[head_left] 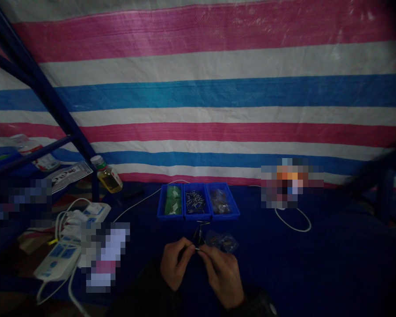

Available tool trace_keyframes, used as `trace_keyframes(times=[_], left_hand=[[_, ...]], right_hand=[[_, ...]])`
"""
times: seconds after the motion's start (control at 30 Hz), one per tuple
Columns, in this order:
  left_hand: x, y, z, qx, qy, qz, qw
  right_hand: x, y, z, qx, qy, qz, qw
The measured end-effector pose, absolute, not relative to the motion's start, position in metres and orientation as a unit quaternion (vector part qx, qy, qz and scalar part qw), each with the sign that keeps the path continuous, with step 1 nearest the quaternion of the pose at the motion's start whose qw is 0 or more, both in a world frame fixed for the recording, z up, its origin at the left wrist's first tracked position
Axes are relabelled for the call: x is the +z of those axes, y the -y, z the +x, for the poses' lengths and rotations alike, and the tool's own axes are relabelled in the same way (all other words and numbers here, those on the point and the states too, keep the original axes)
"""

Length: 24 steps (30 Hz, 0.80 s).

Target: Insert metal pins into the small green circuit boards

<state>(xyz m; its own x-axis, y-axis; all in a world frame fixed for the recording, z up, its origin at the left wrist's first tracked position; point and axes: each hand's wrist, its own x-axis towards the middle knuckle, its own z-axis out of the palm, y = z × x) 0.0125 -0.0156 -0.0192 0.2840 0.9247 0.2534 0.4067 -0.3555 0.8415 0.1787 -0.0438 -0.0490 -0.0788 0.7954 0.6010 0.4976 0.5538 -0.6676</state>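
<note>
My left hand (177, 263) and my right hand (222, 274) meet low in the middle of the head view. Both are closed in a pinch on one small, thin, pale metal piece (197, 249), whose exact kind I cannot make out. Just beyond my fingertips a few slim metal pins (200, 230) lie loose on the dark blue tabletop. Small clear plastic bags (229, 243) with brownish contents lie beside them, close to my right hand. Farther back stands a blue tray with three compartments (198, 216): green material and small packets at left, many metal pins in the middle, clear bags at right.
White power strips (54, 264) with plugs and cords lie at the left. A bottle of yellow liquid (109, 177) leans near a blue metal frame post (49, 97). A white cable (308, 224) loops at the right. A striped tarp (198, 94) hangs behind the table.
</note>
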Motion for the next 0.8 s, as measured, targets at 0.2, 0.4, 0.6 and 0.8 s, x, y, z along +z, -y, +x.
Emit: trace_keyframes(times=[0.2,0.4,0.6,0.8], left_hand=[[-0.0203,0.015,0.0126,0.376,-0.459,0.73,0.34],[-0.0206,0.0146,0.0125,0.374,-0.457,0.733,0.337],[-0.0207,0.0125,0.0126,0.369,-0.463,0.734,0.333],[-0.0224,0.0117,0.0115,0.378,-0.45,0.735,0.338]], right_hand=[[-0.0498,0.0428,0.1802,0.111,0.727,-0.455,0.501],[-0.0492,0.0422,0.1788,0.165,0.716,-0.456,0.502],[-0.0513,0.0427,0.1788,0.144,0.73,-0.45,0.494],[-0.0494,0.0422,0.18,0.16,0.729,-0.457,0.484]])
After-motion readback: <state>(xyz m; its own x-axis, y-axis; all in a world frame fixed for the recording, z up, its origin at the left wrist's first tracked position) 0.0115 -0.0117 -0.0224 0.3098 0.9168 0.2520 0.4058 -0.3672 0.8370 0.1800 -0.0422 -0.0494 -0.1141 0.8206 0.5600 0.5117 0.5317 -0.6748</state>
